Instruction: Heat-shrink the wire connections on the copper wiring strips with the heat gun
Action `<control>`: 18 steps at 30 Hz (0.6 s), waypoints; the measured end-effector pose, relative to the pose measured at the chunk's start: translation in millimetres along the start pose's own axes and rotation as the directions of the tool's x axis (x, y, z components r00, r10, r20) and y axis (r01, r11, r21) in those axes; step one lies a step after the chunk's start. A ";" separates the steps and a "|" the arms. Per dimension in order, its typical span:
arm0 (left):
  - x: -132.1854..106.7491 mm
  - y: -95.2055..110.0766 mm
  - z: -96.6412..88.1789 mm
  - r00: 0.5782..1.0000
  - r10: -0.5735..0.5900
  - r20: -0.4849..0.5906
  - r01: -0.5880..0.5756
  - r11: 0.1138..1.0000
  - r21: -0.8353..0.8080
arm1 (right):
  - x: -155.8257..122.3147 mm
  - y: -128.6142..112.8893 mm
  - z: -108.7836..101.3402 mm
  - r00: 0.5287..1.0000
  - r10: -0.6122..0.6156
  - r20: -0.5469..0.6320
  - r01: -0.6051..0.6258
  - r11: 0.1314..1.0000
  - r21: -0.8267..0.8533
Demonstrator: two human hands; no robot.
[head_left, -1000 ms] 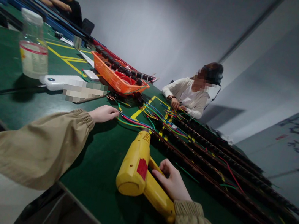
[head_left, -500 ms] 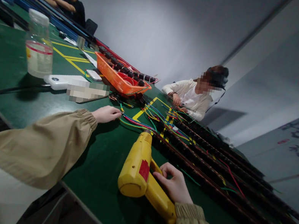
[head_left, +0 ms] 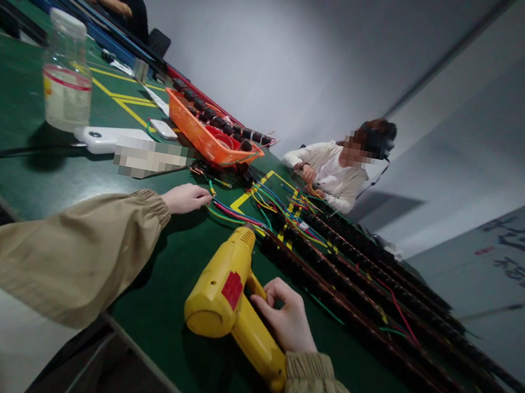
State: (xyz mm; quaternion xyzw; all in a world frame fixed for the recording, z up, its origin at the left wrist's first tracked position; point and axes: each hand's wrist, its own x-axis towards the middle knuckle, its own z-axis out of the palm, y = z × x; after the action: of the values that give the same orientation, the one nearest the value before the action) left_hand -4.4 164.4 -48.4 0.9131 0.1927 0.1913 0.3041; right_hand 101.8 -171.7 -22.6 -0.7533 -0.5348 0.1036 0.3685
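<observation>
My left hand (head_left: 187,199) is closed in a pinch on the ends of several coloured wires (head_left: 234,212), which run right toward a black-wrapped cable bundle (head_left: 302,261) on the green table. In my right hand (head_left: 287,312) is a yellow heat gun (head_left: 221,284), gripped at its handle with the fingers curled near the guard. The gun's nozzle points away from me, toward the wires, and its tip is close to them. A red patch shows on the gun's side.
An orange basket (head_left: 202,135) with dark cable pieces stands beyond my left hand. To the left are a clear bottle (head_left: 67,77) and a white power bank (head_left: 112,139). Long dark bundles (head_left: 404,316) lie along the right. Two people sit across, one in a white top (head_left: 332,171).
The heat gun and my right hand have shifted to the left. My left hand still pinches the wires in nearly the same spot.
</observation>
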 end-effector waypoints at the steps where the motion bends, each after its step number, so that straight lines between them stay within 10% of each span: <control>1: 0.1 -0.1 0.1 1.000 -0.001 -0.001 0.001 1.000 0.002 | 1.1 -2.2 1.8 1.000 -0.006 0.001 0.006 1.000 -0.003; 18: 0.7 1.8 0.2 1.000 -0.002 -0.001 0.002 1.000 0.031 | 35.8 -42.2 49.8 0.992 -0.075 0.103 0.072 0.997 0.035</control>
State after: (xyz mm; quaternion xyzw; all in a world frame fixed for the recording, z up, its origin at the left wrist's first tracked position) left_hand -3.3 163.2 -47.3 0.9174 0.1968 0.1885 0.2901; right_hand 58.2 -111.3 -21.2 -0.7208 -0.5791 0.1372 0.3553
